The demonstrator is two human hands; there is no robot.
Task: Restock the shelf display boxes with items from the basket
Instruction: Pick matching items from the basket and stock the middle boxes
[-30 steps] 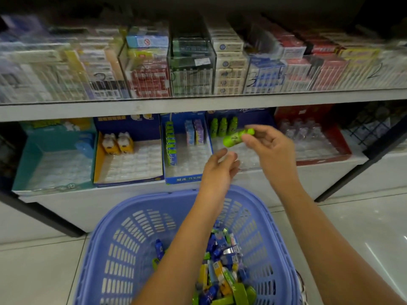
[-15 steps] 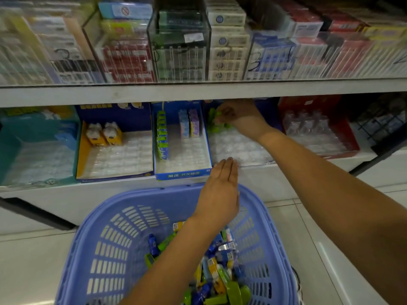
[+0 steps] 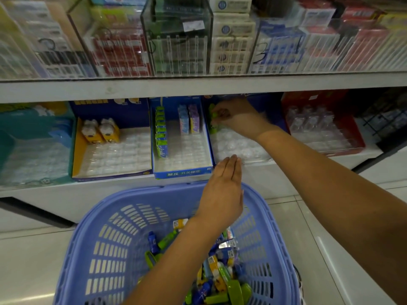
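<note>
the basket (image 3: 110, 216) sits on the floor below the left hand (image 3: 222, 190), with loose items (image 3: 220, 278) heaped in its near right part. the left hand is over the basket's far rim, before the lower shelf (image 3: 44, 194). behind it, the right hand (image 3: 237, 118) reaches into a display box (image 3: 233, 146) and pinches a small item (image 3: 213, 115) at its back left corner. left of both hands stand a second box (image 3: 182, 170) and a third box (image 3: 77, 150). right of the right hand is a fourth box (image 3: 356, 133). the upper shelf (image 3: 154, 88) runs above.

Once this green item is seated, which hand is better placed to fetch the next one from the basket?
Likely left. The left hand is flat, fingers straight, just above the basket, while the right hand reaches deep into the display box, pinching a green item.
</note>
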